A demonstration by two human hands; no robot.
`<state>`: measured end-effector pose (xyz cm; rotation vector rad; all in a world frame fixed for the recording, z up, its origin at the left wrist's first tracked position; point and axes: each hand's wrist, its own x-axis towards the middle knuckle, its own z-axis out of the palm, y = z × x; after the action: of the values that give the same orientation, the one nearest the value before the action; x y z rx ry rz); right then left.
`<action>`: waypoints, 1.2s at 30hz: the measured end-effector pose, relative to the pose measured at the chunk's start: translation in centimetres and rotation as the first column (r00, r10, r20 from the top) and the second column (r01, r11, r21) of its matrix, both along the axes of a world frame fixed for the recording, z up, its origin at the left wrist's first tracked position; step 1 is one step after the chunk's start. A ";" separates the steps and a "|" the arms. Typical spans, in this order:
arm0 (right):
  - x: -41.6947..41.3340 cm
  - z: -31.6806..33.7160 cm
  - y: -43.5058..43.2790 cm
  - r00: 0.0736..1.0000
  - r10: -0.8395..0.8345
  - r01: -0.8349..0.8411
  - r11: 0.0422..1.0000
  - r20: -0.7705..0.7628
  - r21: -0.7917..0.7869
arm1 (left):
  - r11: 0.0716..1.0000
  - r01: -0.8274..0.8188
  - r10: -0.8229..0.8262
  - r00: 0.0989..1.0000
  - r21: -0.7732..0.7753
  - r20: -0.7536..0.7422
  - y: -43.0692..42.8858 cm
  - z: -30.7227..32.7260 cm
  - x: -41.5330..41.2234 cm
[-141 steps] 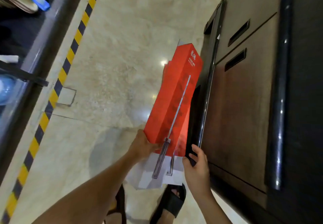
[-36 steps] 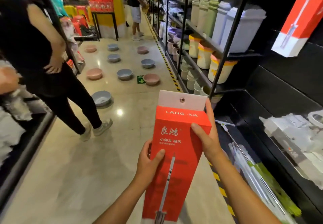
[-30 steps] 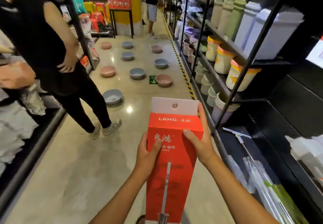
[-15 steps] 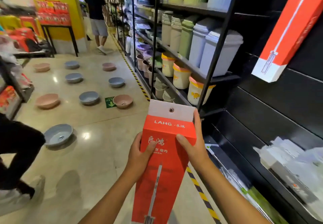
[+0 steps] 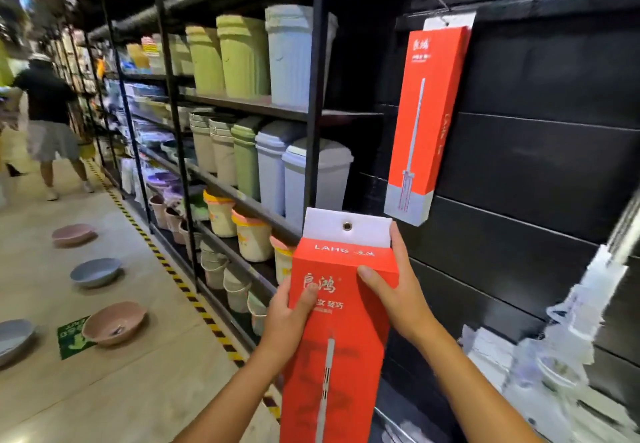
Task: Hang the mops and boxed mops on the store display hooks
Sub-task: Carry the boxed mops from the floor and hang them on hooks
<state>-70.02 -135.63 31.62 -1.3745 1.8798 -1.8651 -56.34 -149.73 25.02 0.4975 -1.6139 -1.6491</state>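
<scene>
Red boxed mop (image 5: 339,321) is gripped near its top by left hand (image 5: 287,318) and right hand (image 5: 398,300), fingers wrapped round it, below the hung box (image 5: 427,110); small eyelet (image 5: 346,226) may be missed on hooking, box dropped.

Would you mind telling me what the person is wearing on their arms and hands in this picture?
Nothing worn shows. The left hand and right hand are bare, with no gloves, rings or watch visible. The left forearm and right forearm are uncovered, and no sleeve reaches into view. The thumbnails look short and unpainted.
</scene>
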 end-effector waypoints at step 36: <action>-28.0 37.4 -16.3 0.726 -0.371 0.330 0.927 -0.579 -0.180 | 0.881 0.355 -0.463 0.778 -0.311 -0.424 -21.5 35.3 -35.9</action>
<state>-98.02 -151.89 69.03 -1.9312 2.5615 -1.7741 -92.27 -171.25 60.28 -0.4029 -1.5427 -1.6969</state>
